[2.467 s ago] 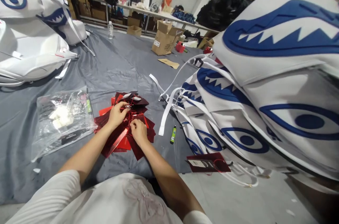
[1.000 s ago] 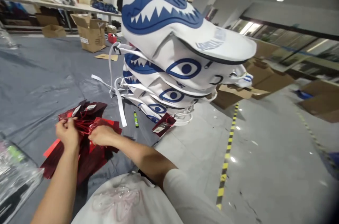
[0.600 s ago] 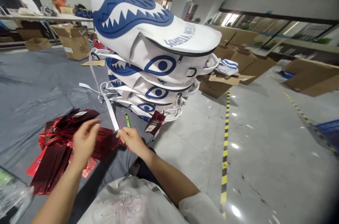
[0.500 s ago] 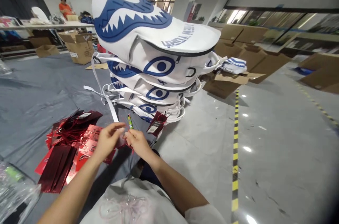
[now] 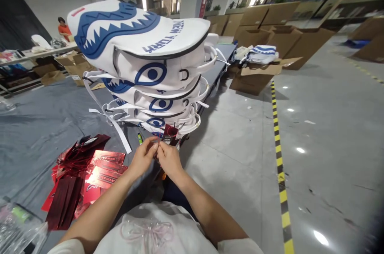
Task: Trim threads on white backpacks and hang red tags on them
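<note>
Gray table (image 5: pixel 45 116), backpacks (image 5: pixel 150 74), bag (image 5: pixel 262 55) in open carton (image 5: pixel 252 81).

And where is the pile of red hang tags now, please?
The pile lies on the gray tablecloth, lower left in the head view, left of the hands.

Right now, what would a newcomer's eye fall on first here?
Probably the stack of white bags with blue eyes and jagged teeth, just beyond the left hand and right hand. Next, shiny red tags piled left of the hands, and yellow-black floor tape at right.
</note>
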{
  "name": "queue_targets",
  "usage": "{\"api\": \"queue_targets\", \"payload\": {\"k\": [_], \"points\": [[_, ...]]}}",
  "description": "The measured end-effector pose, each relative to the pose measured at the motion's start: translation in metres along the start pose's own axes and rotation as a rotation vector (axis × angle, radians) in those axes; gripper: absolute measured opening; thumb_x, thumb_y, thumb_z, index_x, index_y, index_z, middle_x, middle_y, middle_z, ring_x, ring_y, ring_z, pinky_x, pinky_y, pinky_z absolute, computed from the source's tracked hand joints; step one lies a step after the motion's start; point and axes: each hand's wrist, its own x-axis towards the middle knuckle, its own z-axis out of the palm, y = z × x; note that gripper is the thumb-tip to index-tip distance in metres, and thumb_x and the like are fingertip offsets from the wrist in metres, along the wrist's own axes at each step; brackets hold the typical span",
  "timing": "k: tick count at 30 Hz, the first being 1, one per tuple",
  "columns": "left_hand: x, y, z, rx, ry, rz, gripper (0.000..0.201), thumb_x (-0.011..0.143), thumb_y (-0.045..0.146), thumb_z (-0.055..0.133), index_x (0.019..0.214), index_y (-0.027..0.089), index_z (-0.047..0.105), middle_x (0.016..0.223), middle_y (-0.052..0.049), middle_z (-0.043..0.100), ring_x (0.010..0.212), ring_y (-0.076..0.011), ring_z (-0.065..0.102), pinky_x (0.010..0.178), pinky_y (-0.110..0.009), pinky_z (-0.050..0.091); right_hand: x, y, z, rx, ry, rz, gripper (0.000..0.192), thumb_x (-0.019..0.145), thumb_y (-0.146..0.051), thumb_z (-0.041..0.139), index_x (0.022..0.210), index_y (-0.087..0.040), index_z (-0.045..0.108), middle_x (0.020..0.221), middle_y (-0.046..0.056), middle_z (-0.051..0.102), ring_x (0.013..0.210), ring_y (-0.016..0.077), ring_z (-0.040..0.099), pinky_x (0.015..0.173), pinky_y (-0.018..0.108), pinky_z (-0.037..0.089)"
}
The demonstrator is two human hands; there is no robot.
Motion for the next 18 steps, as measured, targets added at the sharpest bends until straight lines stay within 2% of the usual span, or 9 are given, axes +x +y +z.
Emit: {"api": "queue_targets", "payload": {"k": [3, 7, 9, 12, 15, 16, 17, 18], "points": [[0.002, -0.003, 0.000, -0.036, -0.075, 0.017, 0.038, 0.089, 0.040, 0.061, 0.121, 0.020, 0.062, 0.111, -0.008, 0.073, 0.100, -0.0206, 0.069, 0.088, -0.032, 0.055, 0.005, 0.007, -0.004, 0.150, 0.015, 0.037, 0.031, 0.092, -0.040, 0.045, 0.068, -0.022, 0.052, 0.061, -0.001, 0.059, 0.059, 0.0138, 0.055, 0.058, 0.024, 0.036], [0.008, 0.002, -0.003, -0.009, -0.145, -0.004, 0.040, 0.085, 0.036, 0.067, 0.120, 0.018, 0.067, 0.102, -0.007, 0.075, 0.090, -0.0199, 0.071, 0.082, -0.031, 0.056, 0.006, 0.015, -0.004, 0.369, -0.015, 0.054, 0.036, 0.090, -0.049, 0.047, 0.071, -0.021, 0.057, 0.056, -0.004, 0.055, 0.052, 0.0114, 0.050, 0.053, 0.022, 0.037], [0.011, 0.005, -0.005, 0.075, -0.146, 0.019, 0.038, 0.086, 0.036, 0.066, 0.120, 0.020, 0.069, 0.103, -0.006, 0.076, 0.093, -0.0208, 0.071, 0.084, -0.032, 0.056, 0.006, 0.016, -0.005, 0.411, -0.009, 0.056, 0.040, 0.091, -0.054, 0.046, 0.073, -0.021, 0.060, 0.054, -0.004, 0.054, 0.049, 0.0109, 0.048, 0.051, 0.023, 0.038], [0.016, 0.009, -0.009, 0.255, -0.010, 0.098, 0.034, 0.088, 0.034, 0.061, 0.119, 0.023, 0.072, 0.099, -0.005, 0.078, 0.085, -0.0202, 0.072, 0.081, -0.033, 0.057, 0.006, 0.018, -0.014, 0.399, 0.100, 0.037, 0.040, 0.094, -0.051, 0.043, 0.098, -0.020, 0.066, 0.057, -0.004, 0.058, 0.049, 0.0116, 0.050, 0.054, 0.024, 0.042], [0.024, 0.013, -0.015, 0.382, 0.157, 0.203, 0.033, 0.090, 0.029, 0.056, 0.117, 0.022, 0.073, 0.091, -0.006, 0.078, 0.075, -0.0194, 0.071, 0.075, -0.033, 0.057, 0.014, 0.024, -0.041, 0.365, 0.409, 0.029, 0.042, 0.096, -0.042, 0.039, 0.128, -0.019, 0.055, 0.067, -0.002, 0.064, 0.056, 0.0121, 0.055, 0.061, 0.025, 0.046], [0.029, 0.015, -0.016, 0.415, 0.184, 0.242, 0.033, 0.091, 0.027, 0.054, 0.117, 0.022, 0.073, 0.092, -0.006, 0.078, 0.077, -0.0200, 0.072, 0.076, -0.033, 0.057, 0.019, 0.027, -0.053, 0.352, 0.490, 0.022, 0.042, 0.096, -0.040, 0.039, 0.128, -0.019, 0.055, 0.074, -0.001, 0.066, 0.060, 0.0123, 0.057, 0.064, 0.025, 0.048], [0.033, 0.018, -0.017, 0.449, 0.197, 0.279, 0.033, 0.091, 0.025, 0.053, 0.117, 0.022, 0.073, 0.094, -0.007, 0.078, 0.080, -0.0209, 0.073, 0.078, -0.033, 0.056, 0.025, 0.031, -0.066, 0.341, 0.514, 0.016, 0.039, 0.094, -0.039, 0.041, 0.124, -0.019, 0.058, 0.080, 0.001, 0.067, 0.064, 0.0124, 0.058, 0.067, 0.026, 0.048], [0.038, 0.021, -0.016, 0.486, 0.197, 0.308, 0.033, 0.091, 0.024, 0.053, 0.117, 0.022, 0.073, 0.096, -0.007, 0.078, 0.083, -0.0218, 0.073, 0.080, -0.034, 0.056, 0.033, 0.034, -0.078, 0.328, 0.485, 0.015, 0.036, 0.092, -0.039, 0.043, 0.115, -0.019, 0.062, 0.083, 0.003, 0.068, 0.065, 0.0126, 0.058, 0.066, 0.026, 0.048]]}}
